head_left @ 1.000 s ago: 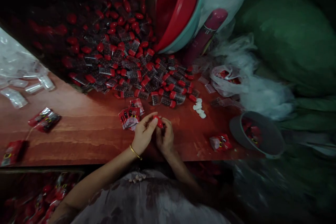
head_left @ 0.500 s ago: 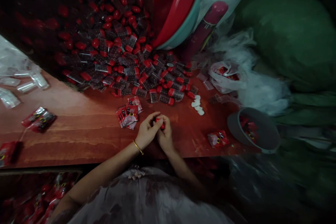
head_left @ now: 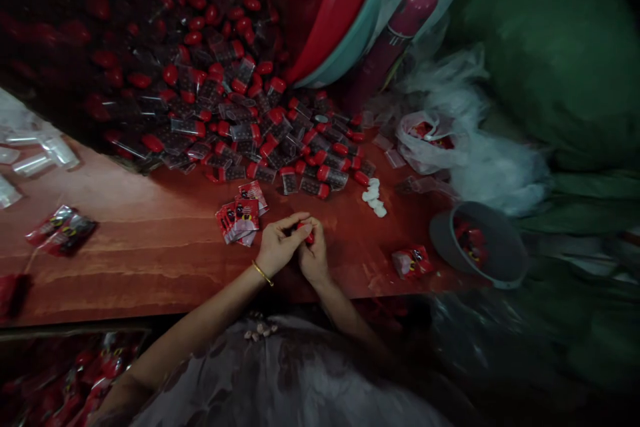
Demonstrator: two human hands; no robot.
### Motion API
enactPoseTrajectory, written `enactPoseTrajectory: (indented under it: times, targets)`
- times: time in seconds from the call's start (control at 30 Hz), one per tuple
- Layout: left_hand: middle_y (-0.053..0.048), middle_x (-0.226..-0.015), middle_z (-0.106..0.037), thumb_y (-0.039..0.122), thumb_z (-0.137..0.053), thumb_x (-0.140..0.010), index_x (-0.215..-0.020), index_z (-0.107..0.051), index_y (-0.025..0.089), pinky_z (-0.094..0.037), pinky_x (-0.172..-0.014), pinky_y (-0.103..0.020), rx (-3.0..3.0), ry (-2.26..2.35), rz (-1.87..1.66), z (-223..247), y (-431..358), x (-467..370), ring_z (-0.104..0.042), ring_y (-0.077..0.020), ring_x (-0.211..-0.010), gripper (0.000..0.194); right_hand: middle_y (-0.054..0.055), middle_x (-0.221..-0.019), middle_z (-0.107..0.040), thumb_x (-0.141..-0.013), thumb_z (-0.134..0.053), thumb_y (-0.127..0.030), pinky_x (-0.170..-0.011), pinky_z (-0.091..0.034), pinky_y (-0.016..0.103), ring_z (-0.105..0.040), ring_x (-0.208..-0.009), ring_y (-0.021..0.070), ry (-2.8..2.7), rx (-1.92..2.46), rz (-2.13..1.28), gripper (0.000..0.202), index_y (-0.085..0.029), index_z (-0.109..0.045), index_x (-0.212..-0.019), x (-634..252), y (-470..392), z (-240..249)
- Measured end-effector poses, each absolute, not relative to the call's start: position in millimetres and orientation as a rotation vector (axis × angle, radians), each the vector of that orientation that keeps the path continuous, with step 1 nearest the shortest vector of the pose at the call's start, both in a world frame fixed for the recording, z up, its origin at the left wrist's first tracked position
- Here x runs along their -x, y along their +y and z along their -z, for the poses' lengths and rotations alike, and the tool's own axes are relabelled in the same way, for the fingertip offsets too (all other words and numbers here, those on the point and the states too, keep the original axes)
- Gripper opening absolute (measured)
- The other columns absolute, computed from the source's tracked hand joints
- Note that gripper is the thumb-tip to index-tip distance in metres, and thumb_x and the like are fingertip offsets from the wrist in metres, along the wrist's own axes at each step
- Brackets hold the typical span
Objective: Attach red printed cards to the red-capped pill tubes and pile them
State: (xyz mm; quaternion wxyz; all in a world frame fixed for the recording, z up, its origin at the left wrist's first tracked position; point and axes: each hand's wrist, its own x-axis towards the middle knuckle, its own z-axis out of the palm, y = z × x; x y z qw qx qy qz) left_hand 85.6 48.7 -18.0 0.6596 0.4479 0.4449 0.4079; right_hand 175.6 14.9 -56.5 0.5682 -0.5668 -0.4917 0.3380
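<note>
Close to the table's front edge, my left hand [head_left: 277, 245] and my right hand [head_left: 315, 256] meet. Between their fingertips shows a small glossy red piece [head_left: 309, 236], like the red caps on the clear tubes behind. Both hands have their fingers closed around it, and they hide most of its shape. Just left of my left hand lies a loose stack of red printed cards [head_left: 245, 215]. A big heap of clear plastic tubes with red caps [head_left: 245, 133] spreads beyond the hands. Small white discs [head_left: 373, 198] lie to the right.
A dark grey bucket [head_left: 440, 233] holding red pieces stands at the right, beside a red packet [head_left: 413, 261]. Farther back are a red basin [head_left: 335, 20], a pink-capped can [head_left: 395, 40] and a plastic bag [head_left: 420, 159]. Clear tubes [head_left: 33, 163] and red packets [head_left: 63, 230] lie left.
The view has shifted slightly, so table items appear a little farther left. My hands keep their closed hold on the red piece, with only slight finger movement.
</note>
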Motion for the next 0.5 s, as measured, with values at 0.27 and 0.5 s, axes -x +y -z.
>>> enactPoseTrajectory:
  times: [0.27, 0.5]
  targets:
    - [-0.012, -0.117, -0.065, 0.033, -0.065, -0.074, -0.122, -0.057, 0.016, -0.046, -0.093, -0.037, -1.381, 1.140, -0.902, 1.3, 53.4, -53.0, -0.061, -0.0227, -0.104, 0.051, 0.006, -0.097, -0.060, -0.088, -0.048, -0.036, -0.079, -0.046, 0.033, -0.057, -0.088, 0.0184, -1.388, 1.433, -0.541, 0.023, -0.022, -0.050, -0.106, -181.1, 15.5, 47.2]
    - [-0.010, -0.134, -0.053, 0.035, -0.061, -0.077, -0.105, -0.069, 0.026, -0.024, -0.106, -0.055, -2.270, 1.623, -0.586, -3.5, 72.7, 32.4, -0.035, -0.0343, -0.132, 0.030, 0.017, -0.109, -0.058, -0.084, -0.049, -0.030, -0.087, -0.033, 0.050, -0.047, -0.101, 0.0312, -1.740, 1.860, 0.024, 0.033, -0.016, -0.055, -0.114, -211.4, 40.8, 41.8]
